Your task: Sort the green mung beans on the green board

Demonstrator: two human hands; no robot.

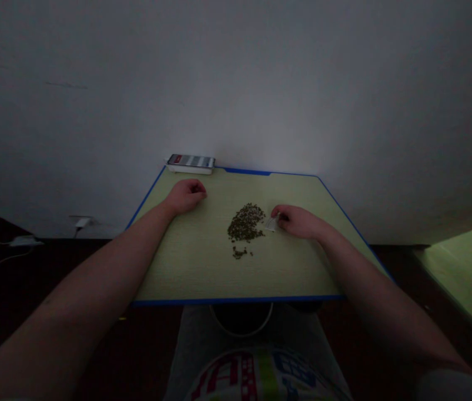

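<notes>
On the pale green tabletop (pixel 186 267) lies a heap of small brown grains or seeds (pixel 245 224), with a few loose ones just in front of it. My right hand (pixel 298 221) is to the right of the heap, its fingers pinched on a small pale translucent piece (pixel 271 223). That piece reaches toward the heap's right edge; its exact kind is unclear in the dim light. To the left, apart from the grains, my left hand (pixel 186 196) rests at the table with its fingers curled closed. Whatever is inside them, if anything, is hidden.
A phone (pixel 191 161) lies on a white box-like object (pixel 190 169) at the table's back left corner. Blue edging (pixel 240 302) borders the tabletop, and a wall (pixel 236 83) stands behind. Below the front edge, a round dark container (pixel 242 320) sits between my legs.
</notes>
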